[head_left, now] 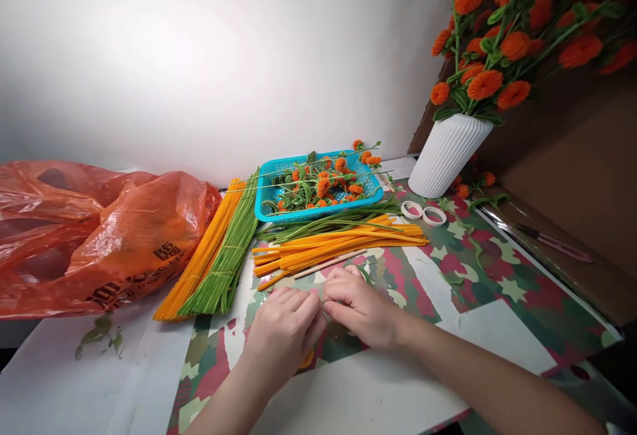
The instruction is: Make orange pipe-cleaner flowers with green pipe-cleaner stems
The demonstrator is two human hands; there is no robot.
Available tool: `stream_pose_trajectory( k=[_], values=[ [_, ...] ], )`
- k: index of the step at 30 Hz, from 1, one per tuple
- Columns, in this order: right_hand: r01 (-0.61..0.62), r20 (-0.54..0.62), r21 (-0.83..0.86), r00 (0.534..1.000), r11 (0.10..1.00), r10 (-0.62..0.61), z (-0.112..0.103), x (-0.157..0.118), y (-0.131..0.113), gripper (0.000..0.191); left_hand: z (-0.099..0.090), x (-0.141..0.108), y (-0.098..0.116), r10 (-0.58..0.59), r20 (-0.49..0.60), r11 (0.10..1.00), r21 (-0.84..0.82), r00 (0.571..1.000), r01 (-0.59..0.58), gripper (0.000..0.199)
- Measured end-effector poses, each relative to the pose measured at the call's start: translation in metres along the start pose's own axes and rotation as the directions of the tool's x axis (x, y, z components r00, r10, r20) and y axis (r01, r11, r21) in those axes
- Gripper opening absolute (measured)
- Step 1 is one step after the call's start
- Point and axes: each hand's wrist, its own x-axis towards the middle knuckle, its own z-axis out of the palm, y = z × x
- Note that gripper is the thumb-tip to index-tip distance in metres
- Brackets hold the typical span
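At far left, a shiny orange bag [144, 236], cut off by the edge, contents not to be made out. Next, leaning against it, a yellow bundle [206, 249] and a green bundle [221, 276] of fuzzy stems. Then, low in the middle, the left hand [286, 322], fingers curled inward, tips hidden, with a small orange-yellow piece [307, 359] just peeking out below, mostly covered. Cannot tell whether gripped or merely beneath. Touching at the fingertips, the right hand [361, 306], likewise curled, in a narrow grip, contents hidden; cannot tell how tightly closed. Just beyond both, loose yellow stems [343, 243]. Farther right, two tape rolls [423, 213], a tilted white vase [448, 156] and orange flowers [485, 83], cropped at the top and dim toward the corner.
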Motion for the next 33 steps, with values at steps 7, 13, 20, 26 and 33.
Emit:
stream_pose_trajectory(
  k=[7,13,20,26,33],
  values=[
    [-0.014,-0.058,0.094,0.998,0.995,0.02,0.002,0.003,0.002,0.028,0.001,0.006,0.007,-0.011,-0.047,0.998,0.065,0.999,0.014,0.033],
    [0.054,-0.061,0.056,0.997,0.997,-0.05,0.005,-0.002,0.003,0.031,-0.015,0.003,-0.019,-0.163,-0.116,0.98,0.094,0.98,0.174,0.034],
    [0.102,-0.08,-0.206,0.989,0.973,-0.121,-0.005,0.001,0.003,0.008,-0.035,-0.003,-0.023,-0.421,0.15,0.768,-0.465,0.895,0.44,0.024],
    [0.085,-0.049,-0.455,0.992,0.887,-0.12,0.003,-0.003,0.01,0.026,-0.023,-0.003,-0.012,-0.531,0.362,0.3,-0.766,0.766,0.569,0.029],
    [0.126,-0.053,-0.597,0.979,0.792,-0.195,0.003,-0.006,0.007,0.023,-0.016,-0.007,-0.011,-0.486,0.462,-0.003,-0.85,0.742,0.527,0.027]
  ],
)
